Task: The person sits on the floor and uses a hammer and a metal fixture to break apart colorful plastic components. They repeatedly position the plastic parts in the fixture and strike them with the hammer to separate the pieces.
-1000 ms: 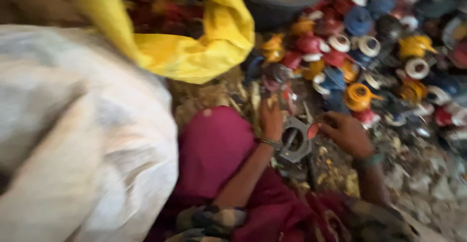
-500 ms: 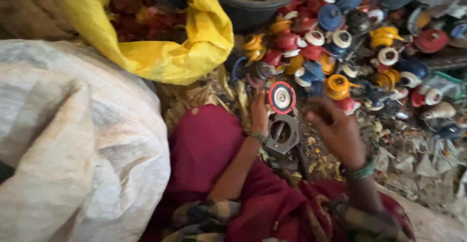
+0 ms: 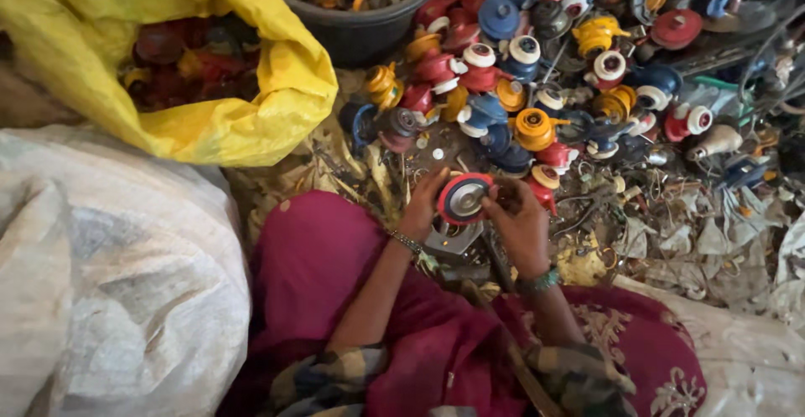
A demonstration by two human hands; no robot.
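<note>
Both hands, left hand and right hand, gripped a red round disc part just above a grey metal block. A slip could have dropped it into the heaped coloured parts beyond, or nicked fingers.

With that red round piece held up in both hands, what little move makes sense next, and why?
Probably a small turn or pull to work the red disc apart. The left hand and right hand both grip it above a grey metal block, and sorted parts already fill the yellow sack and black tub.
</note>
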